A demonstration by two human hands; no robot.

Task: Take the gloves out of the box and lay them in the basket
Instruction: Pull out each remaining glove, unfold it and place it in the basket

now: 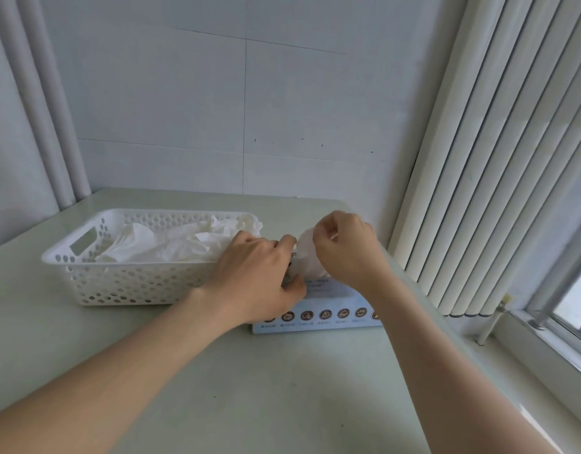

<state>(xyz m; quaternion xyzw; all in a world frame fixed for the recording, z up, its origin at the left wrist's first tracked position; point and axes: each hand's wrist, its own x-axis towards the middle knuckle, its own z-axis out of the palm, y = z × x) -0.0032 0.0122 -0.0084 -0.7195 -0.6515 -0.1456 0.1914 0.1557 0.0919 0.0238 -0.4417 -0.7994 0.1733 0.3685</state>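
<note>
A light blue glove box [328,314] lies flat on the table, right of a white perforated plastic basket [118,280]. Several thin translucent white gloves [171,245] lie crumpled inside the basket. My right hand [346,249] pinches a translucent glove [307,257] that rises from the top of the box. My left hand [256,276] lies on the box's left end beside the basket, thumb curled round its near edge, fingers by the opening. The box's opening is hidden behind my hands.
The pale green table [249,388] meets a tiled wall at the back. White vertical blinds [498,158] and a window sill [544,348] run along the right side. Two white pipes [43,103] stand in the left corner.
</note>
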